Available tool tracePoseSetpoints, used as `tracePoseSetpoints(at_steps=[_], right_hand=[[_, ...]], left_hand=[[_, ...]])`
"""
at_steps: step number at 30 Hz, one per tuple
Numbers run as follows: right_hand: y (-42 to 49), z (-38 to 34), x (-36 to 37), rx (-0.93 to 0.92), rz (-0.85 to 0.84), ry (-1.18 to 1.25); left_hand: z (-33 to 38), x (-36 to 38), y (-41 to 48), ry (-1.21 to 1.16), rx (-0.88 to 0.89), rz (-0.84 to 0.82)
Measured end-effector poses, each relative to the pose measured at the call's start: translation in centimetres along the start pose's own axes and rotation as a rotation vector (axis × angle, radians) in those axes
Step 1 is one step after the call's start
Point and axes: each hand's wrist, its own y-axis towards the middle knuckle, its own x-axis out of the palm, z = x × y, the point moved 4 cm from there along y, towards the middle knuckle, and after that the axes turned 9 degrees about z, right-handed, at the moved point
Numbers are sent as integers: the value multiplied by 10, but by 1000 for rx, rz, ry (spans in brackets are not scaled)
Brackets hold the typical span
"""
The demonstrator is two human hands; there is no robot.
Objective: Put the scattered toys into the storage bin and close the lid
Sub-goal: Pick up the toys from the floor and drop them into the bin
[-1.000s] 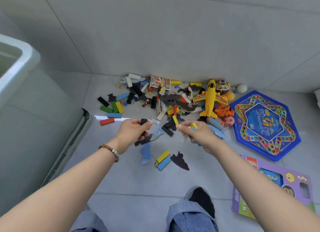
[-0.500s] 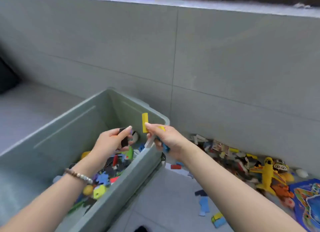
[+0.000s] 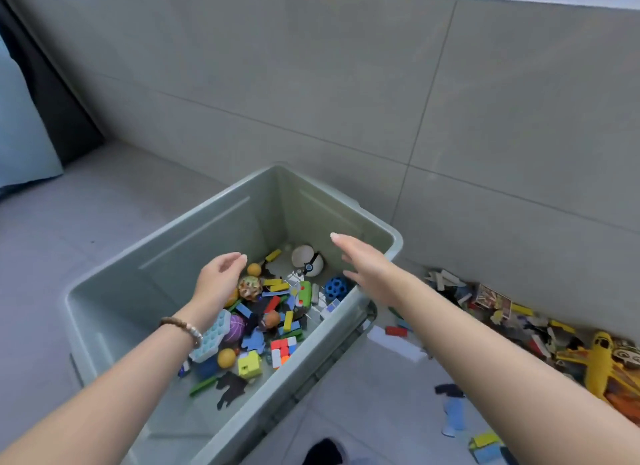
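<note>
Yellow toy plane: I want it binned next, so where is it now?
In the head view the yellow toy plane lies on the floor at the far right, outside the storage bin, beside the scattered blocks.

The storage bin [image 3: 166,270] is pale grey-green, the perforated ball [image 3: 335,288] inside blue, the toy plane [image 3: 601,362] yellow, the tiled floor [image 3: 69,229] grey, and the bracelet [image 3: 181,327] seemingly brown-beaded.
</note>
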Motion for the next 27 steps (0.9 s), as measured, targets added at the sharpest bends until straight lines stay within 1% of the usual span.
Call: tracePoseSetpoints(at_steps=[2,4,6,9,12,15,17,20,24,27], right_hand=[[-5,-10,-39,-117,63,-47],[-15,-15,-87,-224,156,-144],[-27,-9,-140,-294,253,-235],[-47,23,-214,-298,367,-383],[-70,86,-270,-194,424,-527],[-89,161,-298,-53,404,-536],[-98,211,-306,55,392,-499],[-103,278,-314,154,396,-473],[-98,338,-312,221,337,-475],[-93,363,-317,221,388,-478]], left_hand=[[22,17,-8,76,147,-47],[45,39,-21,171,297,-99],[68,68,-38,249,453,-142],[95,121,-76,327,694,-201],[98,183,-121,362,842,-330],[69,246,-157,448,865,-504],[34,284,-175,559,854,-634],[-22,327,-193,753,800,-791],[-79,367,-211,881,743,-899],[-105,391,-229,907,755,-933]])
